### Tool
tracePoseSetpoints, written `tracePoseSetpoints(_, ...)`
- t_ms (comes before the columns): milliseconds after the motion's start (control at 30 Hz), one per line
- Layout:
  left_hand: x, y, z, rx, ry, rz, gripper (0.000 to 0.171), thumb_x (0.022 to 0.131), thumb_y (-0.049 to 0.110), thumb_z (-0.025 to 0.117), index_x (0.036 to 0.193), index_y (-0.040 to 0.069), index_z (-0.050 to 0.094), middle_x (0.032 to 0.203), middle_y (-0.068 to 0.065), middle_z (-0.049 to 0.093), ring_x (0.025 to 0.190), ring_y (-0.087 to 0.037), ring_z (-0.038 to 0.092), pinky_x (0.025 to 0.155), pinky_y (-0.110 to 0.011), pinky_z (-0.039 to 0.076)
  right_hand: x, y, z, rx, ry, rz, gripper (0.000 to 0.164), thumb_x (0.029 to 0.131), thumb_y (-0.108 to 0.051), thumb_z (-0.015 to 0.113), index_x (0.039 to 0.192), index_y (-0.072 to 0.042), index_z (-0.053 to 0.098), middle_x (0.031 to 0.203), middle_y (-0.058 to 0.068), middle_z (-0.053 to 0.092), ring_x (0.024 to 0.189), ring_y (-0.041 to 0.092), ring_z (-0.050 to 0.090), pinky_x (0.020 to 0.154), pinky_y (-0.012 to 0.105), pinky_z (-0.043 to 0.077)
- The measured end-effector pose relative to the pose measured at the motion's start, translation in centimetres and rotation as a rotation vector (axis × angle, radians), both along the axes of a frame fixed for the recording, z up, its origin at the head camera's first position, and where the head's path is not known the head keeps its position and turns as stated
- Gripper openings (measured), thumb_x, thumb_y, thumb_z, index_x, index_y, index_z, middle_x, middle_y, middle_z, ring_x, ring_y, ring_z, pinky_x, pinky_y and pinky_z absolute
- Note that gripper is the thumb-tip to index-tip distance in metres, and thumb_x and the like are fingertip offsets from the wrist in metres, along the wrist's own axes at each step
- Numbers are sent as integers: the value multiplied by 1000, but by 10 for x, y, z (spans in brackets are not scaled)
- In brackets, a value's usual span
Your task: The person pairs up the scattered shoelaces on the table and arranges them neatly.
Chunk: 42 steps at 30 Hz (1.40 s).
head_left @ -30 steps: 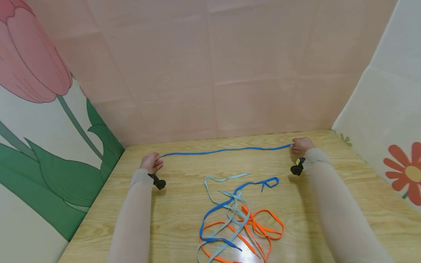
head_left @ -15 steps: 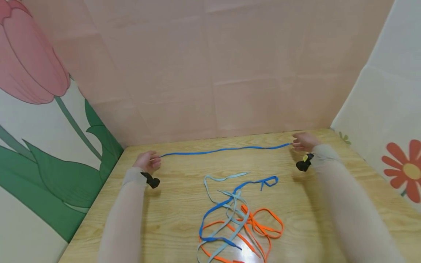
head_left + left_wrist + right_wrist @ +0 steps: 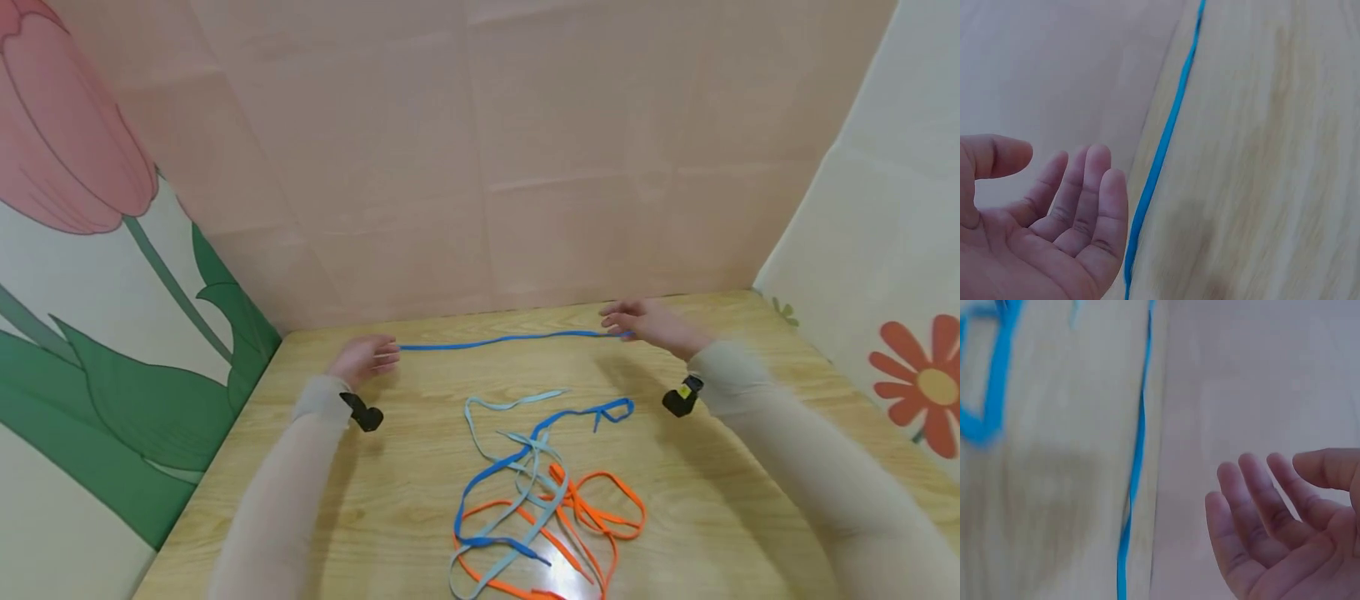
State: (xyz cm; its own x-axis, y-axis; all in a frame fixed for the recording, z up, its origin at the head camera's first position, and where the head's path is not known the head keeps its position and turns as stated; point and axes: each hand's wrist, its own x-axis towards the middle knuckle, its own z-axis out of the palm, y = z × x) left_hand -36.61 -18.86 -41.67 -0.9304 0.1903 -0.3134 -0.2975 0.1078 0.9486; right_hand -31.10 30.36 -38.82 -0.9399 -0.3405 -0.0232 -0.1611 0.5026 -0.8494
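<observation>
A blue shoelace [image 3: 510,338] lies stretched nearly straight from left to right along the back of the wooden table. My left hand [image 3: 365,358] hovers over its left end, hiding that tip in the head view. In the left wrist view the left fingers [image 3: 1107,212] are relaxed, with the palm empty and the lace running past beside them. Over the lace's right end is my right hand [image 3: 645,321], its fingers [image 3: 1254,512] loosely bent and holding nothing in the right wrist view.
Nearer the front, a loose tangle holds another blue shoelace [image 3: 487,477], light grey-blue laces [image 3: 480,423] and orange laces [image 3: 626,492]. A pink backdrop [image 3: 480,167] rises behind the table [image 3: 405,467], with flower-printed walls [image 3: 840,250] at the sides.
Both hands have let go of the stretched blue shoelace's ends and moved inward above it, the right hand farther. The lace and the tangle have stayed in place.
</observation>
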Motion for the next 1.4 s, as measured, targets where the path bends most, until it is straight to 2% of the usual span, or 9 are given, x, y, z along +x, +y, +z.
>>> tracePoseSetpoints(100, 1, 12, -6, -25, -2, -61, 48, 105, 20, 39, 145, -5, 34, 145, -29, 39, 129, -37, 47, 110, -46, 37, 13, -27, -5, 116, 17, 45, 30, 103, -15, 46, 125, 3, 53, 119, 24, 61, 108, 38, 61, 91, 48, 53)
tracePoseSetpoints(300, 7, 29, -10, -154, 33, -183, 44, 104, 20, 41, 138, -7, 42, 133, -27, 51, 120, -38, 55, 102, -46, 46, 43, -52, -17, 413, 118, 300, 9, 93, -4, 61, 100, -9, 65, 99, 7, 67, 89, 17, 63, 76, 33, 54)
tracePoseSetpoints(500, 14, 35, -9, -188, 37, -241, 42, 103, 16, 39, 136, -9, 43, 126, -27, 56, 108, -32, 62, 96, -42, 50, 58, -61, -24, 653, 222, 421, 30, 72, 14, 68, 80, -15, 63, 83, -2, 63, 74, 11, 54, 64, 24, 46)
tracePoseSetpoints(700, 25, 53, -5, -289, 97, -310, 38, 103, 15, 41, 132, -9, 48, 122, -25, 59, 109, -36, 62, 96, -45, 50, 59, -60, -30, 715, 234, 436, 30, 71, 9, 75, 80, -17, 62, 81, -4, 58, 75, 10, 50, 66, 26, 44)
tracePoseSetpoints(800, 35, 68, -1, -444, 216, -403, 35, 102, 16, 45, 128, -6, 52, 118, -22, 61, 108, -36, 63, 93, -45, 51, 57, -59, -33, 726, 222, 420, 29, 72, 7, 76, 79, -17, 61, 79, -5, 57, 73, 8, 47, 65, 26, 42)
tracePoseSetpoints(933, 53, 98, 3, -690, 440, -558, 26, 100, 16, 51, 120, 1, 58, 107, -10, 64, 94, -23, 64, 80, -35, 53, 56, -59, -37, 736, 217, 415, 23, 77, -2, 78, 77, -18, 61, 77, -6, 56, 71, 5, 46, 63, 24, 40)
tracePoseSetpoints(1200, 104, 162, 1, -1008, 871, -999, 26, 94, 19, 64, 119, 14, 61, 116, 0, 60, 102, -10, 61, 81, -18, 50, 52, -59, -42, 735, 207, 410, 20, 82, -4, 74, 75, -18, 61, 73, -8, 54, 67, 4, 44, 60, 22, 39)
tracePoseSetpoints(1300, 111, 175, -11, -1104, 997, -1071, 22, 92, 22, 67, 113, 18, 62, 109, 4, 60, 95, -5, 60, 74, -13, 48, 52, -59, -43, 723, 216, 409, 20, 82, -3, 74, 76, -17, 61, 72, -7, 53, 66, 4, 44, 59, 21, 39)
tracePoseSetpoints(1400, 114, 180, -19, -1161, 1069, -1073, 16, 91, 20, 69, 105, 20, 63, 101, 6, 60, 88, -3, 58, 70, -10, 45, 53, -60, -42, 716, 233, 410, 19, 82, -4, 74, 76, -16, 61, 72, -7, 54, 65, 4, 44, 58, 21, 39)
